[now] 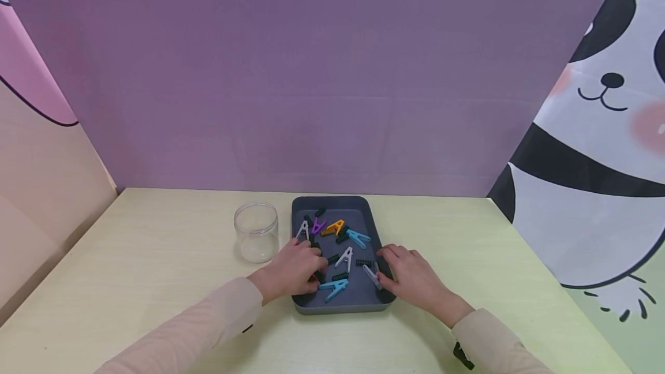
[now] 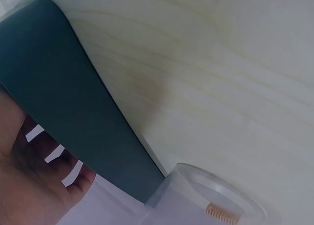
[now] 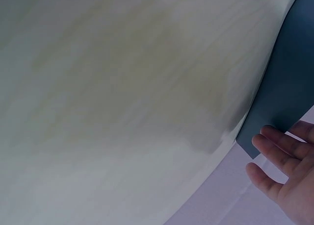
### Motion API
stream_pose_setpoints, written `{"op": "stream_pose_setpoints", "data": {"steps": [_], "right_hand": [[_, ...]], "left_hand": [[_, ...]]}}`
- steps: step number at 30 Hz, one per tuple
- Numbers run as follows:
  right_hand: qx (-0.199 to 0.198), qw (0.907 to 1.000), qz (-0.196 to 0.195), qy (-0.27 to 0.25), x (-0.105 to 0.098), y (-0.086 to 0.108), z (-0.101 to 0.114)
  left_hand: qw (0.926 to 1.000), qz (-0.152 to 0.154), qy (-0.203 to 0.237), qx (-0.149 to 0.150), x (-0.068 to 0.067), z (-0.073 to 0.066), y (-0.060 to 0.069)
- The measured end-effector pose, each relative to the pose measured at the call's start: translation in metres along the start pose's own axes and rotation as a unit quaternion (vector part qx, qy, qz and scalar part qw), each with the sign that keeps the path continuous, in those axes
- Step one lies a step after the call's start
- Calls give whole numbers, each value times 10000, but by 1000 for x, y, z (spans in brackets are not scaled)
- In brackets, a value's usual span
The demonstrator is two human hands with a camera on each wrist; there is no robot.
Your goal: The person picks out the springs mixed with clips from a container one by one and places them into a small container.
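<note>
A creased purple cloth [image 1: 312, 74] hangs behind a pale, wood-grained table [image 1: 156, 281] bearing a grey, round-cornered tray [image 1: 343, 308]. A left hand [image 1: 292, 270] reaches over its left side, whether gripping anything cannot be seen; a right hand [image 1: 415, 279], fingers loosely extended, touches the right rim. A clear, cylindrical jar [image 1: 257, 238] stands just left; inside the tray lie A-shaped clips [image 1: 357, 236] and coiled springs [image 1: 340, 276].

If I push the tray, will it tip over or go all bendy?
Probably not: the tray is low and wide, and sits flat on the table. It should probably stay stiff, since its walls stand up evenly. Inside, the orange clip might slide, because it looks loose.
</note>
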State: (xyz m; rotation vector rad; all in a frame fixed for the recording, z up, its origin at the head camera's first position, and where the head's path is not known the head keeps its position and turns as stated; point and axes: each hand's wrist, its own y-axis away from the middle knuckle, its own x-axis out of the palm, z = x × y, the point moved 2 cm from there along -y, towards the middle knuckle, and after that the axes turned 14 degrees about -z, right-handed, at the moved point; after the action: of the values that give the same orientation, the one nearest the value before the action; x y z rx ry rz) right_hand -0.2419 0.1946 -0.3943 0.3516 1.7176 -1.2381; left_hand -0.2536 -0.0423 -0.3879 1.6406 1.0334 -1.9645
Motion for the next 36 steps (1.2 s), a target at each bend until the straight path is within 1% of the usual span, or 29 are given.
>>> {"op": "stream_pose_setpoints", "data": {"steps": [8, 14, 21, 36], "right_hand": [[-31, 10000, -27, 52, -1, 0, 1], [-54, 9999, 43, 77, 0, 1, 0], [-40, 9999, 86, 70, 0, 0, 1], [-90, 9999, 105, 97, -2, 0, 1]], "left_hand": [[10000, -13, 25, -34, 3, -1, -1], [9999, -81, 76, -22, 4, -1, 0], [9999, -93, 49, -29, 3, -2, 1], [9997, -222, 81, 61, 5, -2, 1]]}}
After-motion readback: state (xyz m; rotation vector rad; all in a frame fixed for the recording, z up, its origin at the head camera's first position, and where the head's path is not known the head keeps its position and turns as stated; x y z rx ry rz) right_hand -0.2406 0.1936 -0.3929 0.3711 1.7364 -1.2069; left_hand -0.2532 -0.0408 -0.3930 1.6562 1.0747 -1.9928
